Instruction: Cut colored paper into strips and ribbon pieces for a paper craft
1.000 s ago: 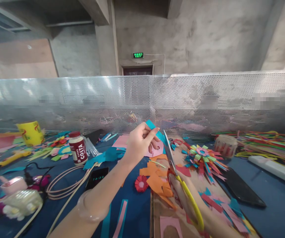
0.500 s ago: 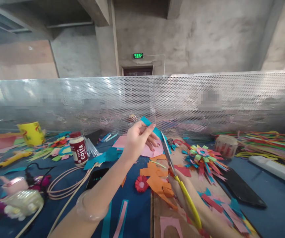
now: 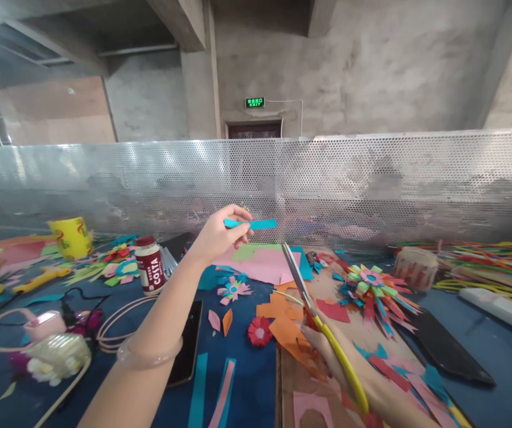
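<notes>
Blue strip lies crosswise between pinched left fingers; right fingers grip scissors

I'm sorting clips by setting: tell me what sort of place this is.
Probably a papercraft workshop, judging by the yellow-handled scissors, the red paper flower and the green exit sign.

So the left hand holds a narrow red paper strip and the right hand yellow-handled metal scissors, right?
Not quite: the head view shows the left hand holding a narrow blue paper strip, not red; the right hand does hold yellow-handled metal scissors.
</notes>
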### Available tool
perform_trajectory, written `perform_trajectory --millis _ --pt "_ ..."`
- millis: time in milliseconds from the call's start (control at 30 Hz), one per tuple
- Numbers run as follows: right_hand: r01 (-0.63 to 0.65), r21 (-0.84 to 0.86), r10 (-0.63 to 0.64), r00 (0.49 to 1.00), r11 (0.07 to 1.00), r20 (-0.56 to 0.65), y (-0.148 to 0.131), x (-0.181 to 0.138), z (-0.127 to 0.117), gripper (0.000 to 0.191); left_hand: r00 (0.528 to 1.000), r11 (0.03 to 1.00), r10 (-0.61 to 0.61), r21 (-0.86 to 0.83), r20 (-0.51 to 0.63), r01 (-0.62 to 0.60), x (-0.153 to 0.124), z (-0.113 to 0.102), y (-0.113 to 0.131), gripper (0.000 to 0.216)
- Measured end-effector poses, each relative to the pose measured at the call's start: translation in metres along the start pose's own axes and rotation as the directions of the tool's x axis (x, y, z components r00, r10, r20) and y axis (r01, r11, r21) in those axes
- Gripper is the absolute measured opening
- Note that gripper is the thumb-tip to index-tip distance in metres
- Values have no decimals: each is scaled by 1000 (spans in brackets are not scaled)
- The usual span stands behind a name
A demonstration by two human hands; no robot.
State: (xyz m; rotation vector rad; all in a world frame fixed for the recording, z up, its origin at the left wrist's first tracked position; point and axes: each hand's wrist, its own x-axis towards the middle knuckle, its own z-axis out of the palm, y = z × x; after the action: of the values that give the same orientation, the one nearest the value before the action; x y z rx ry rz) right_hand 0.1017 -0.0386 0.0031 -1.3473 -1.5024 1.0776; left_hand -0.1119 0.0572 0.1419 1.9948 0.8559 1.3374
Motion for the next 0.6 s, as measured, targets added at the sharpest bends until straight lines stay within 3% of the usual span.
perform_trajectory --millis 167,333,600 --pt "14 -56 -12 999 998 30 2 -2 1 22 992 980 30 190 123 -54 -5 -8 6 11" --pt "26 -25 -28 997 999 -75 5 0 9 28 970 969 43 227 241 -100 -9 -5 12 11" --pt "46 -87 -51 997 995 -56 1 -2 9 32 955 932 86 316 283 -178 -13 5 16 13"
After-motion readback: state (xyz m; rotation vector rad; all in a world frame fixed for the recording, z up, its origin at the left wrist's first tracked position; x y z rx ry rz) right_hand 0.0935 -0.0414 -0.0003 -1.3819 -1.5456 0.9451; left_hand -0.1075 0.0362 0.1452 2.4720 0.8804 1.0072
